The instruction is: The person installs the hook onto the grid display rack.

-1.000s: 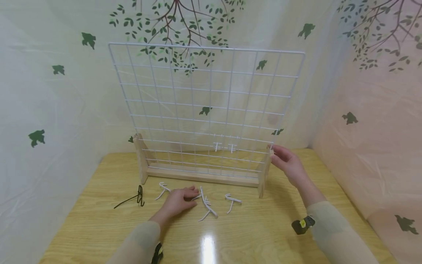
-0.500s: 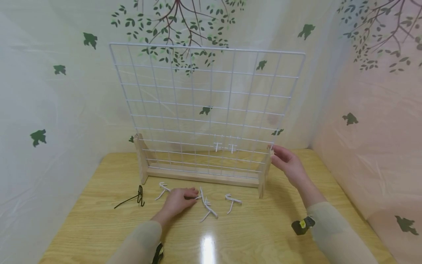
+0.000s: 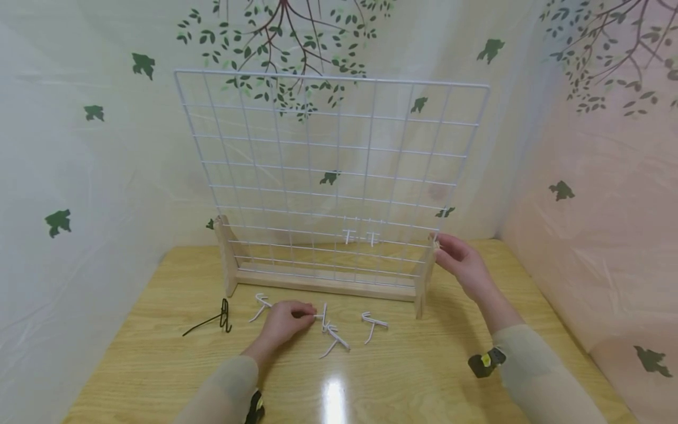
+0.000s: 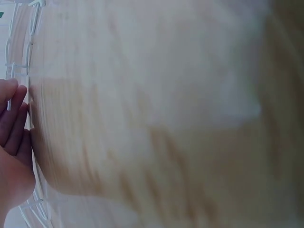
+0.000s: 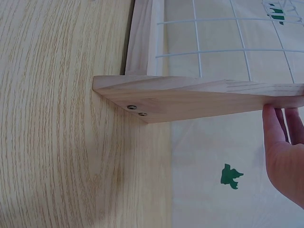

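My left hand [image 3: 288,321] pinches the thin prong of a white wire hook [image 3: 325,318] between thumb and fingers, low over the table. In the left wrist view the same hand [image 4: 14,142] sits at the left edge, the hook's prong [image 4: 9,104] at its fingertips. My right hand [image 3: 466,265] grips the upper end of the right side post [image 3: 424,277] of a wooden stand; the right wrist view has its fingers [image 5: 273,126] against the post's outer face. The stand holds up a white wire grid [image 3: 339,141], tilted back. Two small white hooks [image 3: 347,236] hang on its lower part.
More white hooks lie about the left hand: one to its left [image 3: 261,306], one at its right [image 3: 335,340], another farther right [image 3: 375,324]. A black wire hook [image 3: 223,316] lies at the left of the wooden table [image 3: 402,377]. Patterned curtains stand behind.
The left fingers have closed on the white hook's prong and drawn the hook more upright, slightly apart from the hook beside it. The right hand has stayed put.
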Tool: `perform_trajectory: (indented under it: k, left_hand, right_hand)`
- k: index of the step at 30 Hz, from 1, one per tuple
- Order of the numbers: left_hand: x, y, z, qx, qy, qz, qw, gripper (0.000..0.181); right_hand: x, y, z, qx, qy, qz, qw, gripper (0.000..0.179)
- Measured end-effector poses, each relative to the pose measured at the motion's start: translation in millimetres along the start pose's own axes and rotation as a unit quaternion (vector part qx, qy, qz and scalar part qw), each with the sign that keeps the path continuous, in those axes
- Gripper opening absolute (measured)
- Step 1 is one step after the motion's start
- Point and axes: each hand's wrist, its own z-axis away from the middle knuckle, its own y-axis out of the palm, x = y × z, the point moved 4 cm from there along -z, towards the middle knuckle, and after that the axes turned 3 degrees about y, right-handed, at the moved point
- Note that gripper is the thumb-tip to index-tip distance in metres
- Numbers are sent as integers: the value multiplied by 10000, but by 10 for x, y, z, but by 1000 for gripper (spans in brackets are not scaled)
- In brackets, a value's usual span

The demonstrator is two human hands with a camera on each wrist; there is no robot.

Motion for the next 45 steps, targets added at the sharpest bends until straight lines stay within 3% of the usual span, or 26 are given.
perform_trajectory:
  k: [11, 29, 45]
  left_hand:
    - [-18, -48, -11, -117, 87, 145, 9998, 8]
    - [-108, -101, -54, -164, -533, 592, 9967, 6]
    - [-250, -219, -148, -680, -624, 710, 9932, 5]
  right_hand:
    - [-19, 7, -10, -25, -106, -131, 9999, 48]
    - [-23, 11, -22, -105, -147, -172, 9997, 48]
    - [-30, 40, -45, -130, -167, -86, 9997, 47]
